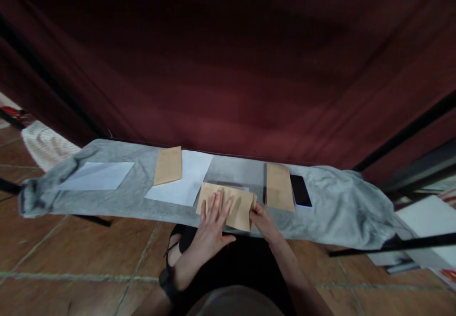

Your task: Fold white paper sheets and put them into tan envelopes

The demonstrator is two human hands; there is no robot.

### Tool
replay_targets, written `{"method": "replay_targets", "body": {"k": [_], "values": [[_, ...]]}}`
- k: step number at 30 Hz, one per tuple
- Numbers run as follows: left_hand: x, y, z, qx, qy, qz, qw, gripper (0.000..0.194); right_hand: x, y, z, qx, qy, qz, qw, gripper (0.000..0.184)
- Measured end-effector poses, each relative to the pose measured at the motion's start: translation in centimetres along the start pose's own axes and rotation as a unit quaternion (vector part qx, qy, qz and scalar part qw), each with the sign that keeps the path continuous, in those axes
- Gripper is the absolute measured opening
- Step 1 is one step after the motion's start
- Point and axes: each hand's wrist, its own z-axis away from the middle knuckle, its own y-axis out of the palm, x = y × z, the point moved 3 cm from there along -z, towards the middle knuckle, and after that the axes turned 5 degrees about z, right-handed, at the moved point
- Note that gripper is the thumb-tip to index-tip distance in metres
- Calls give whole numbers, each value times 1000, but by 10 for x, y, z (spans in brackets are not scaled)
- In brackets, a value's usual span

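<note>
A brown envelope (239,203) lies near the front edge of a table covered with grey cloth (335,202). My left hand (213,225) rests flat on its left part, fingers stretched out. My right hand (261,219) pinches the envelope's right end, where the flap seems folded. A white sheet edge (235,187) peeks out behind the envelope.
Further along the cloth lie a second brown envelope (168,165) on a white sheet (187,179), another white sheet (96,175) at the left, a third brown envelope (279,186) with a pen (264,195) beside it, and a black phone (300,190). A dark red curtain (228,69) hangs behind.
</note>
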Motion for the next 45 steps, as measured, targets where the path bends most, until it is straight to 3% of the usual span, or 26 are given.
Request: {"method": "replay_targets", "body": {"k": [4, 8, 12, 15, 19, 22, 25, 32, 36, 41, 45], "values": [[0, -9, -21, 81, 115, -123, 982, 111, 14, 0, 17, 77, 42, -31, 996, 42], [-7, -3, -21, 110, 141, -122, 976, 107, 11, -8, 26, 84, 53, -55, 993, 46], [-8, 10, -12, 103, 106, -143, 979, 99, -4, -24, 25, 29, 12, -3, 1000, 36], [-6, 27, -4, 109, 90, -152, 978, 97, -20, -41, 25, -52, -6, 131, 990, 24], [-2, 44, 4, 104, 81, -150, 980, 97, -28, -58, 38, -182, -54, 341, 921, 21], [-2, 47, 6, 96, 84, -155, 980, 95, -25, -55, 49, -183, -93, 412, 888, 22], [-4, 47, 7, 92, 95, -164, 978, 90, -22, -49, 54, -141, -92, 426, 889, 26], [-1, 51, 13, 81, 78, -171, 979, 87, -22, -53, 50, -167, -42, 364, 915, 28], [1, 52, 15, 70, 61, -167, 982, 90, -25, -51, 50, -142, -30, 321, 936, 24], [2, 53, 16, 57, 53, -171, 982, 87, -21, -47, 56, -207, -61, 356, 909, 27], [-1, 55, 18, 59, 62, -168, 982, 88, -24, -43, 57, -155, -48, 331, 930, 26]]}}
